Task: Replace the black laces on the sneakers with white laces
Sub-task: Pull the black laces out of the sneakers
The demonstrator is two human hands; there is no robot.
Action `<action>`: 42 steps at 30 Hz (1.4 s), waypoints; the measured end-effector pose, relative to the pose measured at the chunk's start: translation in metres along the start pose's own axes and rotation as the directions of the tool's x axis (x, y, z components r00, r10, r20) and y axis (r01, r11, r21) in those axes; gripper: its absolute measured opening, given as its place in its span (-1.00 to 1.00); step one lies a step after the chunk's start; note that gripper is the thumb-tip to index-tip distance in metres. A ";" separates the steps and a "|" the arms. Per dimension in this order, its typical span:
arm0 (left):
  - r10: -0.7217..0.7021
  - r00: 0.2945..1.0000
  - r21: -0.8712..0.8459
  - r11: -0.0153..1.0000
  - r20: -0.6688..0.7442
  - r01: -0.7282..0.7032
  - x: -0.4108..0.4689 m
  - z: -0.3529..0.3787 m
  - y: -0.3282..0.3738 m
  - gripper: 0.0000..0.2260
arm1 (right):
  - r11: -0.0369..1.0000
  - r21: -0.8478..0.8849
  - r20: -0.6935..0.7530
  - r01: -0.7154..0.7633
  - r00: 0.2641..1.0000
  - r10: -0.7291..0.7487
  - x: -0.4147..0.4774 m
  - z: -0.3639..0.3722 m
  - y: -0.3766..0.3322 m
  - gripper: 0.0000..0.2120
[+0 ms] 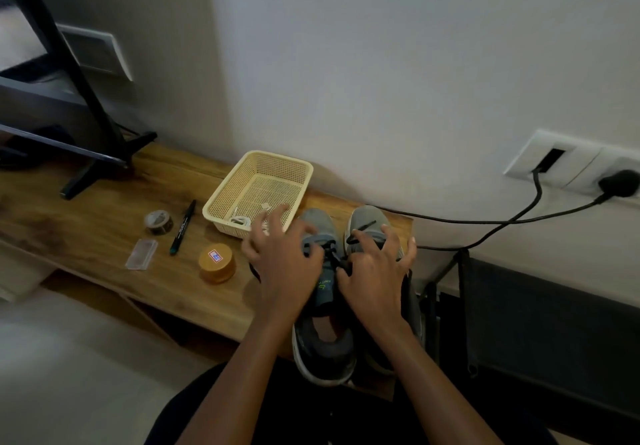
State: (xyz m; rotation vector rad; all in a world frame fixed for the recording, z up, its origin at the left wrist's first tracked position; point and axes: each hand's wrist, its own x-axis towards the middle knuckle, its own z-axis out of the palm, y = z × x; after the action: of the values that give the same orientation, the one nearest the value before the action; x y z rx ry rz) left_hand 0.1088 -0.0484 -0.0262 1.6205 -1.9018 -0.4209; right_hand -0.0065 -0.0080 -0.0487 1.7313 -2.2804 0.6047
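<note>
Two grey sneakers stand side by side on the wooden bench, toes toward the wall. The left sneaker [320,337] has black laces [333,257] knotted over its tongue. My left hand [282,257] hovers over its left side with fingers spread. My right hand [375,271] lies across the gap between the shoes, its thumb and forefinger pinching the black lace near the knot. The right sneaker [367,217] is mostly hidden under that hand. White laces [240,221] lie in the cream basket [228,193] just behind the left hand.
On the bench [104,223] to the left lie a tape roll [158,223], a black marker [183,227], a clear plastic piece [141,254] and an orange lidded jar [217,262]. A monitor stand [100,153] stands far left. A black cable [485,219] runs from the wall socket at right.
</note>
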 end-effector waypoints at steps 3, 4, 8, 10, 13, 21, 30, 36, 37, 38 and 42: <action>0.027 0.979 0.191 0.979 0.201 -0.066 -0.008 0.012 0.003 -0.83 | 1.000 0.007 0.019 -0.001 1.000 0.001 0.000 0.000 -0.001 -0.87; 0.016 0.974 0.221 0.973 0.225 -0.067 -0.010 0.015 0.003 -0.81 | 1.000 0.006 0.020 0.000 1.000 0.000 0.000 0.000 -0.001 -0.86; 0.017 0.984 0.158 0.986 0.180 -0.046 -0.008 0.016 0.003 -0.89 | 1.000 -0.004 0.003 -0.003 1.000 0.003 0.001 -0.001 -0.001 -0.86; 0.000 0.994 0.080 0.997 0.113 -0.009 -0.007 0.016 0.003 -0.95 | 1.000 -0.014 -0.010 -0.006 1.000 0.006 0.001 -0.001 -0.002 -0.86; -0.135 0.991 -0.100 0.986 0.017 0.136 -0.002 0.011 0.004 -0.97 | 1.000 -0.020 -0.021 -0.002 1.000 0.002 0.000 -0.002 -0.002 -0.84; -0.599 0.718 -0.582 0.742 -0.354 0.333 0.013 -0.011 -0.007 -0.81 | 1.000 0.000 0.009 -0.011 1.000 0.011 0.000 -0.001 -0.001 -0.85; -0.232 0.965 -0.247 0.949 -0.122 0.197 0.007 -0.003 -0.005 -0.65 | 1.000 0.019 0.088 -0.013 0.996 0.011 0.001 -0.003 -0.001 -0.85; -0.020 0.975 0.159 0.987 0.222 -0.016 -0.010 0.019 0.004 -0.78 | 1.000 0.003 0.087 -0.011 0.996 0.010 0.001 -0.004 -0.001 -0.84; -0.025 0.977 0.181 0.983 0.213 -0.014 -0.010 0.019 0.004 -0.79 | 1.000 0.000 0.082 -0.011 0.997 0.011 0.000 -0.004 -0.002 -0.84; -0.030 0.980 0.181 0.984 0.199 -0.007 -0.010 0.019 0.004 -0.81 | 1.000 -0.002 0.079 -0.010 0.997 0.011 0.000 -0.003 -0.002 -0.85; -0.031 0.982 0.120 0.993 0.185 0.009 -0.009 0.022 0.003 -0.87 | 1.000 -0.001 0.063 -0.023 0.998 0.023 0.000 -0.003 -0.003 -0.87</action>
State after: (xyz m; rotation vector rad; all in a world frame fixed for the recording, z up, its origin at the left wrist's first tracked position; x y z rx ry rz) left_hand 0.0941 -0.0419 -0.0434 1.7307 -2.0859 -0.4912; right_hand -0.0040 -0.0071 -0.0451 1.7505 -2.3458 0.5610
